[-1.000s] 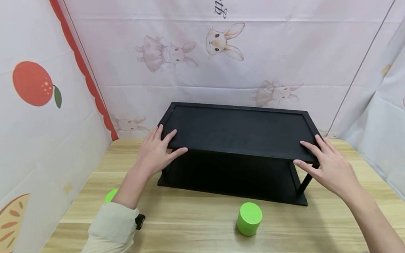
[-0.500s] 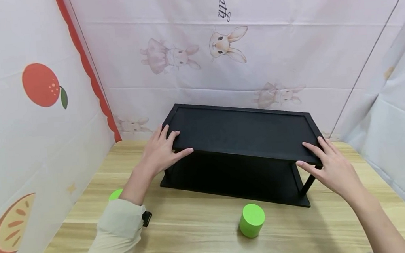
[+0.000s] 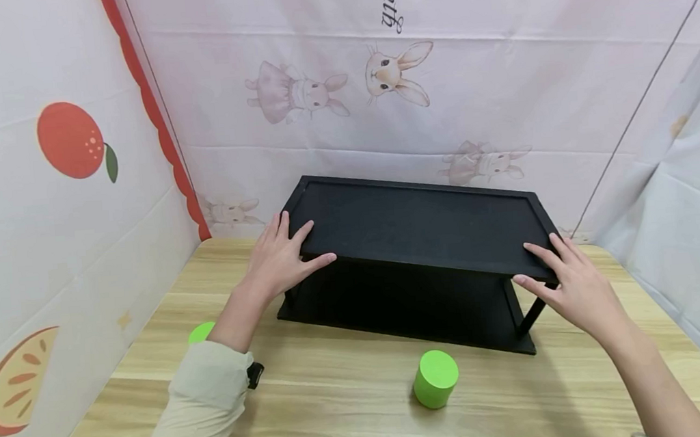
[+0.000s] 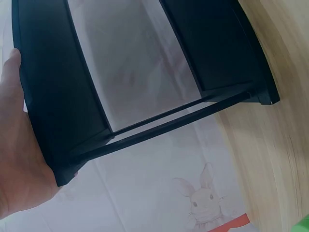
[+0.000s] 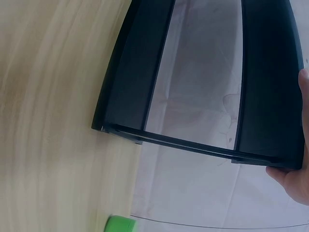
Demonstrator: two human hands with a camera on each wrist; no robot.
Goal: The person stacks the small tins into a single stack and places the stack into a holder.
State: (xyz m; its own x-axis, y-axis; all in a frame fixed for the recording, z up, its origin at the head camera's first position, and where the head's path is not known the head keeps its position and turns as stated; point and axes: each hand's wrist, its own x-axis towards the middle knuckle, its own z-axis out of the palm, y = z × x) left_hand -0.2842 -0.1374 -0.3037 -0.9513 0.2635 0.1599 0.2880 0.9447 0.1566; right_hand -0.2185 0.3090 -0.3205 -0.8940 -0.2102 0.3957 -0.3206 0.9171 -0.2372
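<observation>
A black two-tier shelf rack [image 3: 424,219] stands on the wooden table, slightly angled. My left hand [image 3: 276,258] rests on its upper left front corner. The fingers are spread over the top board and the thumb lies along the front edge. My right hand [image 3: 578,290] touches the upper right front corner the same way, thumb at the front edge. In the left wrist view, the rack's end bar [image 4: 164,128] joins the two boards. The right wrist view shows the opposite end of the rack [image 5: 193,145] beside the hand's edge.
A green cylinder [image 3: 435,379] stands upright in front of the rack. Another green cylinder [image 3: 201,332] is partly hidden behind the left forearm. A green object [image 5: 120,224] shows at the right wrist view's lower edge. Printed cloth walls [image 3: 343,137] enclose the wooden table [image 3: 315,399].
The head view has shifted slightly, moving the whole scene a little to the right. Both hands stay at the rack's corners, and rack and cylinders keep their places on the table.
</observation>
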